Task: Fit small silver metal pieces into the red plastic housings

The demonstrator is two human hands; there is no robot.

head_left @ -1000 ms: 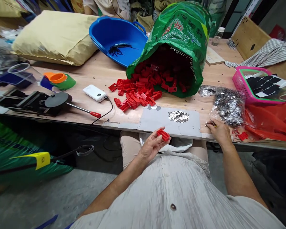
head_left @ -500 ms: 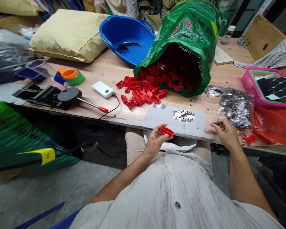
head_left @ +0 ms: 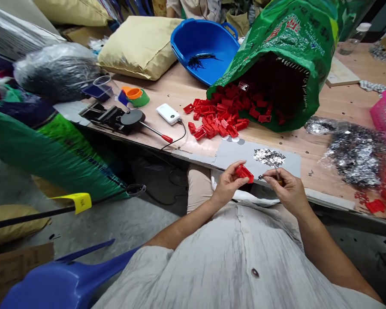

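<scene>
Head cam: my R hand just swung in from the right, pinching a thin tool + what looks like a tiny dark bit. It's now just beside the red piece pinched in my L hand, so both parts are close tgthr, not touching afaict. Wood table: grey sheet w/ shiny bits, green sack spilling red pieces. Someone opposite.

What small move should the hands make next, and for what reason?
Perhaps the right hand should bring its small dark piece to the red part, since the left hand holds that part close by and a small gap separates the two.
</scene>
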